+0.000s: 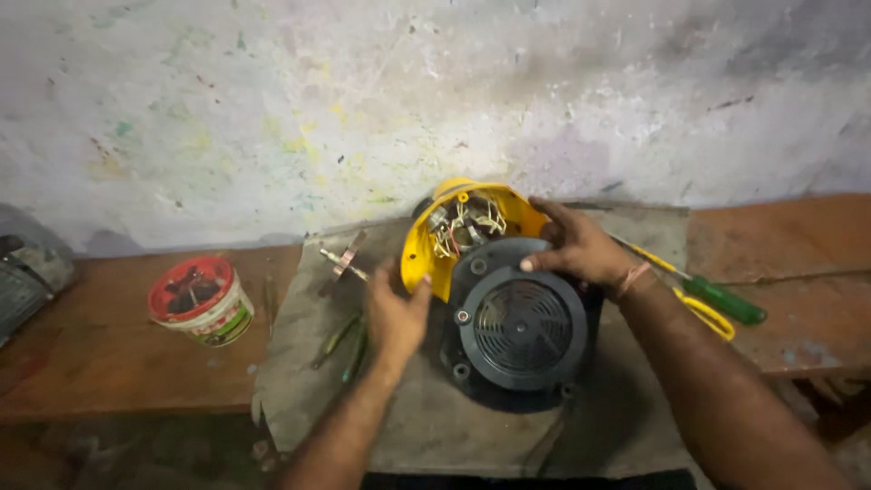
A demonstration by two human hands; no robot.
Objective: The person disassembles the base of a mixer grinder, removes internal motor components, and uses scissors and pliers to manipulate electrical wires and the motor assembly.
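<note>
grey machine [23,272] cut off at left edge; bucket contents [190,286] blurred

— What was the thing on the bench?

— A round black motor housing with a slotted grille [522,325], lying grille-up on a grey mat.

— And the yellow part?

— A yellow plastic cover [426,245] stood tilted open at the housing's far edge, with pale wires [464,225] bunched inside it.

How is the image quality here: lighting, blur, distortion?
Head view: dim, soft light; wall brightest, bottom corners dark; slightly soft throughout, wires smeared; bench edge bows from wide-angle distortion; left hand and right hand readable; no glare.
</note>
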